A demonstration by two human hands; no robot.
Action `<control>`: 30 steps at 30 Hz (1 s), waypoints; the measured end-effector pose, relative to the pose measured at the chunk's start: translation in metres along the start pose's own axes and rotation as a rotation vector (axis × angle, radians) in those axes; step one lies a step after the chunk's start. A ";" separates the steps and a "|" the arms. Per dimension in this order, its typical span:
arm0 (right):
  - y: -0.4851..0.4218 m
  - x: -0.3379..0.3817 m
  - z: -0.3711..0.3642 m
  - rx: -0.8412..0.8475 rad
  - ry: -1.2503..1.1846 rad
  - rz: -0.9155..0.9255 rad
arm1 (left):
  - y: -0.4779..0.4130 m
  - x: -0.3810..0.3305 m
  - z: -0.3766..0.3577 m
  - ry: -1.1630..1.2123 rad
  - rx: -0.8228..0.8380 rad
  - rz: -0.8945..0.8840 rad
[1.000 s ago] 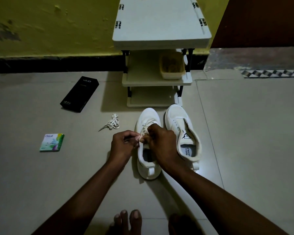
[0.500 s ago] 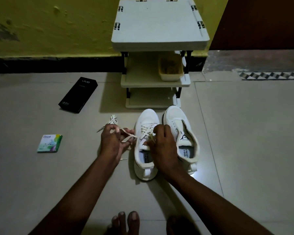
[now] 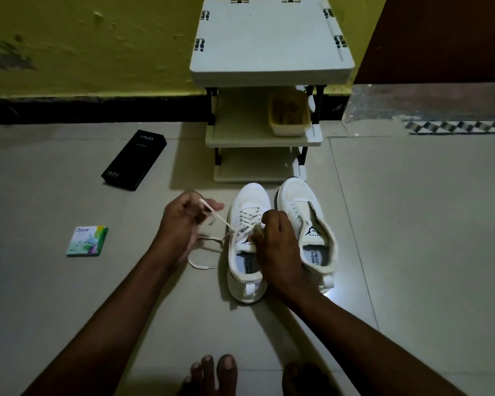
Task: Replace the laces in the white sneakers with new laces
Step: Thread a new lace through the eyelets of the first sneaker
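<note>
A lace (image 3: 216,217) is being gripped and drawn by the left hand (image 3: 180,224) from the still-laced left sneaker (image 3: 247,241), which is being pinned at the tongue by the curled right hand (image 3: 277,247), while the right sneaker (image 3: 306,224) is lying unlaced, both awaiting new laces.

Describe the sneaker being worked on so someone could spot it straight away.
Find the small white shelf rack against the yellow wall; two white sneakers sit on the floor before it. It is the left sneaker, with laces crossing its eyelets, unlike the unlaced right sneaker.

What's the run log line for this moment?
left hand: pulling lace | right hand: steadying left sneaker | right sneaker: unlaced
</note>
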State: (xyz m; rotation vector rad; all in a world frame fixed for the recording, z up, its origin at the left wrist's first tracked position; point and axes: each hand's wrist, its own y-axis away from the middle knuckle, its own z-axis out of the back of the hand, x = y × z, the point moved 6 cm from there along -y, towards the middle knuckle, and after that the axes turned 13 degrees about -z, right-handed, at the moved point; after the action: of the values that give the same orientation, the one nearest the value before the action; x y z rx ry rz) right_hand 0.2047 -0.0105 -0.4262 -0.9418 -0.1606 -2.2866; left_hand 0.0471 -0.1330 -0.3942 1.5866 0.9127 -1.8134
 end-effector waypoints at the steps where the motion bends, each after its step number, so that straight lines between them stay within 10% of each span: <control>1: 0.000 -0.001 0.000 0.003 -0.007 0.001 | 0.002 -0.002 -0.001 0.195 -0.089 0.071; 4: -0.001 -0.001 -0.001 -0.002 -0.010 0.005 | 0.003 -0.002 0.010 0.096 -0.119 0.060; 9: 0.000 -0.001 -0.003 0.003 0.022 0.017 | 0.007 0.015 -0.003 -0.751 0.426 -0.239; 30: 0.000 0.006 0.000 0.007 0.132 0.020 | 0.023 0.023 -0.023 -0.673 0.414 -0.073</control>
State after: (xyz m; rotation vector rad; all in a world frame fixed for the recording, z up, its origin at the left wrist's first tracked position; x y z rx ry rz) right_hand 0.2018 -0.0134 -0.4222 -0.7816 -0.1020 -2.3191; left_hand 0.0759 -0.1281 -0.4213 1.0154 0.2959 -2.4707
